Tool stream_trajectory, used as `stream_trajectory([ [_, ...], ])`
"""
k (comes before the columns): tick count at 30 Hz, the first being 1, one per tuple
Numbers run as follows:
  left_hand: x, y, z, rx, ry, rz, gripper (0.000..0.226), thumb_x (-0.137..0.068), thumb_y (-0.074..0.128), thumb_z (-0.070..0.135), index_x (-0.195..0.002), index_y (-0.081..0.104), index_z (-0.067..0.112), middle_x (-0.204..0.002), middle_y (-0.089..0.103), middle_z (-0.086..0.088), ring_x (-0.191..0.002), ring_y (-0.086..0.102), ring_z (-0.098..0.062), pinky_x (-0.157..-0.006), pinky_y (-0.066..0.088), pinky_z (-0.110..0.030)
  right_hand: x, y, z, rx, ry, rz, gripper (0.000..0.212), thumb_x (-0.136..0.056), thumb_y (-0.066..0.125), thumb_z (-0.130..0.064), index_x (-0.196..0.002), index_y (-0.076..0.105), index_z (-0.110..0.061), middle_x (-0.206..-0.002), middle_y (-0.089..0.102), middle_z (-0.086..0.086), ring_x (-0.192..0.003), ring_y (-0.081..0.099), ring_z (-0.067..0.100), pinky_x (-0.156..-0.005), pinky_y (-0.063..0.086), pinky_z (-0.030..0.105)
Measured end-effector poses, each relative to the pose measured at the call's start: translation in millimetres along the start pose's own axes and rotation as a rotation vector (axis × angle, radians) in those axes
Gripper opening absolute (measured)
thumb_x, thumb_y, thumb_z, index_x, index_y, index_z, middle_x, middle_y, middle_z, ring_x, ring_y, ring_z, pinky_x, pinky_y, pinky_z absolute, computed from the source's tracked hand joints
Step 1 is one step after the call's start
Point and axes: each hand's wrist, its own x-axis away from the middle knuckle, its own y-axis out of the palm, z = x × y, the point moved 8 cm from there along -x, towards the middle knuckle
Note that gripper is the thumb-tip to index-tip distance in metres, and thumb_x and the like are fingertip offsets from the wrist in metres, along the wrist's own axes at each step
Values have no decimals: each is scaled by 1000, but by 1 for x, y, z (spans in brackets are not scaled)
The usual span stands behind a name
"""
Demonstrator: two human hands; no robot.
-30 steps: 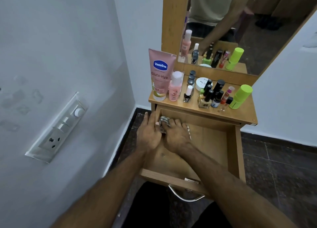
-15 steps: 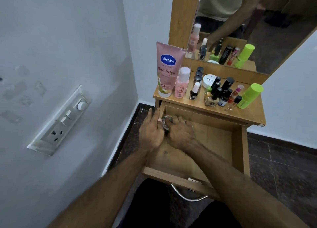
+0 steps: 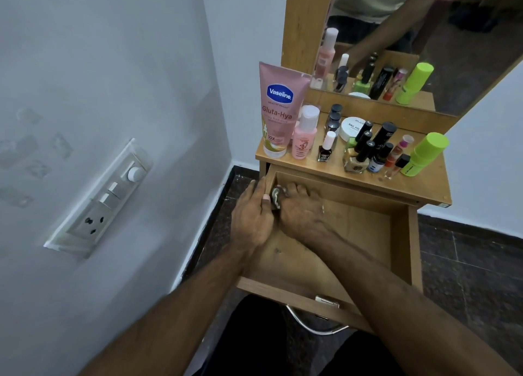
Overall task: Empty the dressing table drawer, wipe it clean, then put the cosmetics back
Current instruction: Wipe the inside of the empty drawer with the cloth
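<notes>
Wooden dressing table [image 3: 424, 188] against white wall [image 3: 113, 64]; cosmetics [image 3: 365, 146] on top.
</notes>
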Motion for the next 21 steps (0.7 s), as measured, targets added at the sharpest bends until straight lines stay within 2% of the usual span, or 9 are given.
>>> stream_trajectory([
  [3,-1,0,-1,33,-2,3,64,-96,22,49,-157,32,30,-165,29,3,-152,23,-20,-125,20,-47,-6,2,2,10,2,-13,47,-100,44,-39,-144,47,-23,-141,48,10,-127,45,32,-107,37,53],
  [6,-1,0,-2,56,-5,2,57,-102,26,45,-156,34,31,-164,29,3,-152,23,-20,-125,20,-46,1,2,6,-86,-50,-56,47,-100,44,-39,-146,44,-29,-142,45,9,-130,42,31,-108,35,51],
  [12,-1,2,-8,125,-48,19,56,-101,28,45,-154,38,33,-163,31,7,-151,25,-18,-124,22,-50,60,12,-18,-224,-324,-172,34,-97,53,-36,-128,58,-24,-128,47,8,-120,43,28,-96,35,44],
  [15,-2,1,-7,120,-58,23,56,-99,28,46,-153,39,35,-162,33,8,-151,26,-18,-123,23,-51,72,18,-28,-229,-416,-298,32,-96,50,-36,-125,59,-26,-128,48,8,-121,43,27,-99,37,43],
  [18,-2,1,-6,128,-68,21,60,-96,26,49,-152,40,36,-162,34,8,-150,27,-19,-122,25,-53,76,27,-37,-264,-479,-489,36,-87,48,-35,-119,63,-27,-131,50,8,-123,47,30,-103,43,47],
  [21,0,-3,0,72,-21,52,57,-99,28,44,-153,40,32,-160,37,3,-148,30,-22,-121,28,-52,83,28,-48,-319,-532,-608,26,-86,52,-17,-107,66,-14,-125,56,10,-117,53,29,-100,47,47],
])
